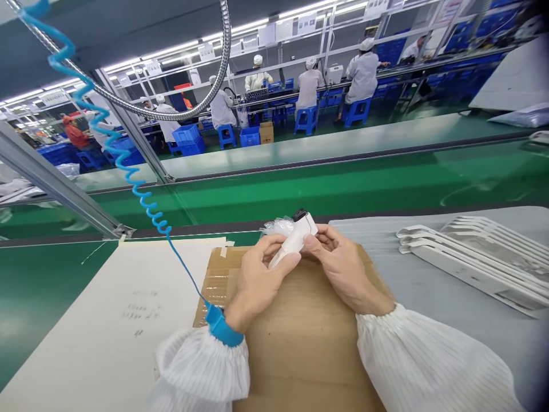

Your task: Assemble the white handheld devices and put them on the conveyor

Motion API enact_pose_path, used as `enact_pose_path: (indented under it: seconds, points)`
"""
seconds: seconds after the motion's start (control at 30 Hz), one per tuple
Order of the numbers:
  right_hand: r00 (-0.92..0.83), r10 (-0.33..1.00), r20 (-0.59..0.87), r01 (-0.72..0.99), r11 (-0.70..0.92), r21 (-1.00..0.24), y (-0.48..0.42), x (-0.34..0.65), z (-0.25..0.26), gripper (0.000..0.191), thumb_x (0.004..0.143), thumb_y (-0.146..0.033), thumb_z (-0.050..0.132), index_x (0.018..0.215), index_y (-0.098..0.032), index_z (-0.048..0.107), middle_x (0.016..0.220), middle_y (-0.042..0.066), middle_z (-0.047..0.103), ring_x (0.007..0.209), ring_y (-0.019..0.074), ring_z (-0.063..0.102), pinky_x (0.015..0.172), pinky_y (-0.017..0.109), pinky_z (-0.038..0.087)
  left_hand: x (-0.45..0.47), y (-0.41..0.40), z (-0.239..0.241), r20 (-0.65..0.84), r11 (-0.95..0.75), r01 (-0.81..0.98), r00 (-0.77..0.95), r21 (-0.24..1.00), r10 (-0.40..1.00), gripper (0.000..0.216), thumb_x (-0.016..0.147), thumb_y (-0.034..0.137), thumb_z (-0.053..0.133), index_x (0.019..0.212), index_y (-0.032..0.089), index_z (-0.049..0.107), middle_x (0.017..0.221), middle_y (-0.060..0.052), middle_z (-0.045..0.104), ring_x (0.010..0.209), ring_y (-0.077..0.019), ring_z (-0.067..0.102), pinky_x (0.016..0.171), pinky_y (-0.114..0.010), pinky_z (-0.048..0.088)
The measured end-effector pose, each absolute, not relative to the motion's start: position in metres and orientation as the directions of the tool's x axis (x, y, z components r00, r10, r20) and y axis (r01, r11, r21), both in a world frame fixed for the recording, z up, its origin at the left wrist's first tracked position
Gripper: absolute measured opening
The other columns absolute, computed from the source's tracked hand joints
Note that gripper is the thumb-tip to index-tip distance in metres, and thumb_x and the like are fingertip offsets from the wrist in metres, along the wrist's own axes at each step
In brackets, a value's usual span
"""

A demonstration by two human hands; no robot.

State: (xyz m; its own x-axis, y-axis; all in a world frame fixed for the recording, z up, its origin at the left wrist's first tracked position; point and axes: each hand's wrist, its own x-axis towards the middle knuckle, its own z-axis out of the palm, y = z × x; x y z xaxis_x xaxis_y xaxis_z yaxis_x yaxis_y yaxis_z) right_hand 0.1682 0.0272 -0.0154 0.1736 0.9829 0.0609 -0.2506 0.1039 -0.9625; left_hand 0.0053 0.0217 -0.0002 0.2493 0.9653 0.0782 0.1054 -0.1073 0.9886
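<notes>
The white plastic handheld device is held just above a cardboard sheet, with its black cap tilted up and away. It is clasped from both sides: the left grip is closed round its lower body and the right grip round its upper end, apparently to steady it for close handling. Clear bubble wrap is bunched against its far side. A blue wrist strap is worn above a striped white cuff, and its coiled cord rises away, presumably for static grounding. The taped cardboard seems laid to protect the green desk. To the left lies a paper sheet bearing faint writing, too blurred to read; to the right, white plastic parts are stacked on a grey mat. Further off, seated workers in white caps are seen among blue crates. No brand or label can be read.
</notes>
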Motion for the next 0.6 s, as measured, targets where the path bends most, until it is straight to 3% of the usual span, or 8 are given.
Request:
enact_pose_path:
  seconds: [0.1,0.2,0.33,0.43,0.5,0.6]
  points:
    - [0.110,0.993,-0.048,-0.503,0.014,-0.864,0.027,0.163,-0.008,0.046,0.073,-0.063,0.082,0.094,-0.023,0.072,0.095,0.003,0.073,0.092,0.0217,0.068,0.085,0.034,0.056,0.007,0.017,0.000,0.160,-0.258,0.305,0.314,0.917,0.936,0.030,0.099,0.038,0.057,0.125,0.025,0.063,0.124,-0.005,0.072,0.112,-0.0225,0.068,0.099,-0.036,0.052]
    - [0.002,0.959,-0.283,-0.763,-0.181,-0.621,0.025,0.160,0.002,0.045,0.094,-0.064,0.056,0.088,-0.021,0.070,0.081,0.003,0.071,0.086,0.0215,0.069,0.077,0.033,0.058,0.012,0.009,-0.001,0.167,-0.411,0.551,0.438,0.726,0.883,0.037,0.101,0.044,0.051,0.133,0.026,0.060,0.124,-0.008,0.072,0.107,-0.0265,0.070,0.092,-0.039,0.055]
    - [-0.008,0.873,-0.487,-0.871,-0.246,-0.426,0.022,0.165,0.008,0.045,0.102,-0.041,0.039,0.065,-0.022,0.055,0.042,-0.004,0.038,0.051,0.0153,0.056,0.052,0.026,0.050,0.024,-0.002,-0.004,0.161,-0.547,0.694,0.542,0.468,0.825,0.052,0.100,0.054,0.048,0.142,0.023,0.053,0.116,-0.013,0.075,0.097,-0.0307,0.074,0.081,-0.041,0.059]
    - [-0.013,0.884,-0.467,-0.885,-0.228,-0.407,0.021,0.170,0.008,0.043,0.101,-0.039,0.040,0.063,-0.022,0.052,0.041,-0.005,0.033,0.046,0.0141,0.049,0.048,0.025,0.047,0.027,-0.003,-0.001,0.163,-0.575,0.720,0.561,0.389,0.812,0.057,0.101,0.056,0.045,0.144,0.021,0.052,0.111,-0.014,0.076,0.093,-0.0320,0.075,0.078,-0.043,0.060]
    - [-0.072,0.920,-0.384,-0.855,-0.256,-0.452,0.022,0.171,0.008,0.041,0.102,-0.042,0.043,0.070,-0.022,0.058,0.050,-0.003,0.047,0.057,0.0157,0.057,0.057,0.028,0.052,0.022,0.001,0.002,0.162,-0.513,0.751,0.494,0.415,0.854,0.050,0.101,0.053,0.048,0.141,0.025,0.057,0.110,-0.011,0.077,0.092,-0.0311,0.075,0.078,-0.043,0.060]
    - [-0.204,0.953,-0.225,-0.755,-0.299,-0.583,0.021,0.165,0.006,0.031,0.100,-0.047,0.054,0.087,-0.022,0.068,0.083,0.001,0.067,0.087,0.0182,0.065,0.083,0.032,0.056,0.011,0.009,0.004,0.276,-0.372,0.766,0.261,0.525,0.925,0.041,0.101,0.048,0.051,0.134,0.028,0.061,0.120,-0.007,0.075,0.107,-0.0291,0.072,0.088,-0.043,0.059]
